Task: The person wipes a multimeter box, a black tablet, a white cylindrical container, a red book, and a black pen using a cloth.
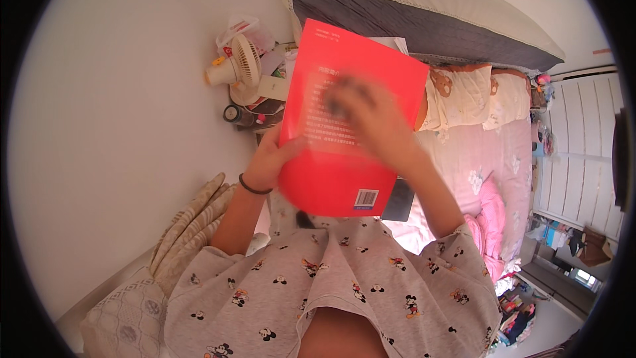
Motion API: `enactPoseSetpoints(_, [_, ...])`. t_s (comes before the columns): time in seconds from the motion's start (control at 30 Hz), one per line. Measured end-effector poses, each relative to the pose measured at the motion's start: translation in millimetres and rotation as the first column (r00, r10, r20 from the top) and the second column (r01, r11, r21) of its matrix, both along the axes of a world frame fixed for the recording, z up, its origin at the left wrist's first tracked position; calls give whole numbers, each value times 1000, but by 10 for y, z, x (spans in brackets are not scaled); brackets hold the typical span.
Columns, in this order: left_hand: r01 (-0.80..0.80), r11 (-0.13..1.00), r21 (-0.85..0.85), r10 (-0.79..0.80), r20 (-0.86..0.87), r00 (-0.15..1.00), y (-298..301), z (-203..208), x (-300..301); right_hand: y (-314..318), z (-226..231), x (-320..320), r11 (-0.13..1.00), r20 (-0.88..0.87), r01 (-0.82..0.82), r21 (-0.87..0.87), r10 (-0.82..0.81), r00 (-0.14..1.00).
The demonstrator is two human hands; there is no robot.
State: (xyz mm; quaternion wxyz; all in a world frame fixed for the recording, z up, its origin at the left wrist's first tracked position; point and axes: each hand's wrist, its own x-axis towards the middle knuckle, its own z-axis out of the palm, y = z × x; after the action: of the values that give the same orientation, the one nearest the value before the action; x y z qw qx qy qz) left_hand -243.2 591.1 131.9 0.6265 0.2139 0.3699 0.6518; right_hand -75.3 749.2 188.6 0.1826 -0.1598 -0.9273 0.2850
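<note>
A large red book (331, 179) with lines of pale print and a barcode near its bottom edge is held up in front of me, slightly tilted. My left hand (270, 159) grips its left edge, thumb on the front cover and the other fingers hidden behind. Over the middle of the cover is my right hand (377, 119), smeared by motion, its fingers closed around a small dark thing (344, 96). Blur hides what kind of thing that is. I cannot tell whether it touches the cover.
Behind the book stands a bed (457, 159) with a grey padded headboard (411, 20) and bear-print pillows (457, 96). A small fan (242, 66) and a dark-lidded jar (235, 115) crowd the bedside top at left. A dark flat object (399, 200) lies below the book's right side.
</note>
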Motion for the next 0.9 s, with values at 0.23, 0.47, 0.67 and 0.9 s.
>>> enactPoseSetpoints(0.23, [75,996,54,-67,-135,989,-87,-65,-64,-236,44,-113,965,-109,39,260,-11,994])
enactPoseSetpoints(0.47, [54,991,126,-13,-306,952,-63,-296,-115,219,154,-275,974,-243,41,225,15,970])
enactPoseSetpoints(0.67, [-62,996,66,61,26,998,29,-141,-25,-730,-98,55,646,-9,-536,543,644,765])
enactPoseSetpoints(0.9, [-63,990,129,54,72,996,25,-101,-114,512,137,113,955,-191,-15,298,75,979])
